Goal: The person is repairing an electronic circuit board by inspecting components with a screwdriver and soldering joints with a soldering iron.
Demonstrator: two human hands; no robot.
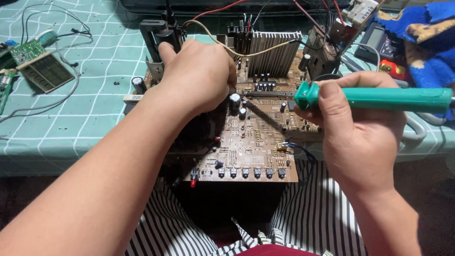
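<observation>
A brown circuit board (256, 147) with capacitors, a finned metal heatsink (272, 50) and a row of small buttons lies at the table's front edge, over my lap. My left hand (196, 76) rests curled on the board's upper left, fingers closed near a black capacitor; what it pinches is hidden. My right hand (353, 125) grips a green-handled soldering iron (379, 98), held level, its dark tip pointing left toward the left hand's fingertips above the board.
A teal checked cloth (95, 71) covers the table. A small green board and a display module (40, 66) with thin wires lie at far left. Red and tan wires run behind the board. A blue plush toy (426, 38) and a multimeter sit at right.
</observation>
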